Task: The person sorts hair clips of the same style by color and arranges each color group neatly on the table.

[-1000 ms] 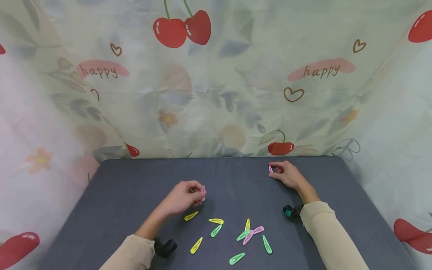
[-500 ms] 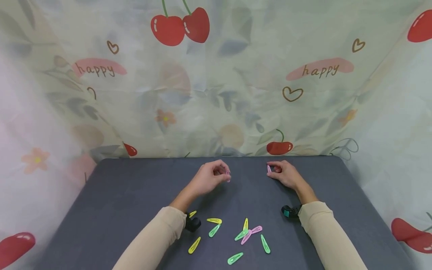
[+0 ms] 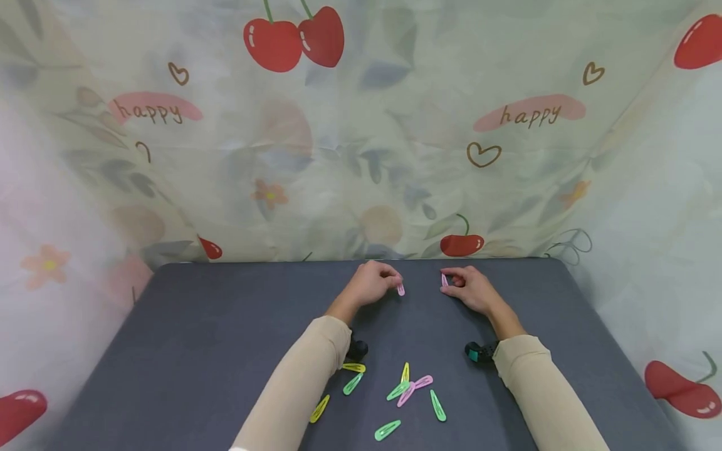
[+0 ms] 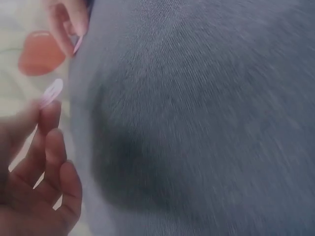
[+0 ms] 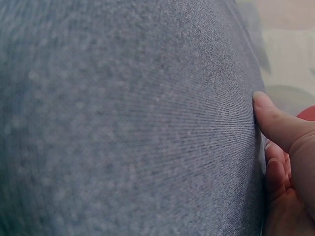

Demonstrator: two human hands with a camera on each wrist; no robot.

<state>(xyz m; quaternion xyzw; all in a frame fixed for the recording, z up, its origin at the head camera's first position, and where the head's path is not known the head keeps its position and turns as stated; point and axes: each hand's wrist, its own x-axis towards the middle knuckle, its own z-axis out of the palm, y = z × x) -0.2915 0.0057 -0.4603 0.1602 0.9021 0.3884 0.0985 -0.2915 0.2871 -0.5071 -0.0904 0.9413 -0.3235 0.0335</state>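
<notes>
My left hand (image 3: 369, 284) pinches a pink snap hair clip (image 3: 401, 290) between thumb and fingertips near the table's far edge. In the left wrist view that clip (image 4: 53, 91) sticks up past the fingertips, above the cloth. To its right, my right hand (image 3: 472, 290) holds a second pink hair clip (image 3: 444, 280) upright between thumb and forefinger, by the far edge. A gap separates the two clips. The right wrist view shows the thumb (image 5: 283, 120) and some curled fingers; the clip is hidden there.
Nearer the front of the dark table (image 3: 214, 357) lie several loose clips: yellow (image 3: 319, 409), green (image 3: 387, 430) and pink (image 3: 423, 381), some overlapping. My left sleeve (image 3: 299, 382) passes over the leftmost ones. A printed curtain (image 3: 350, 138) hangs behind the table.
My left hand has moved right and towards the far edge with its pink clip, closing in on the right hand. The right hand stays put. The head view has shifted slightly.
</notes>
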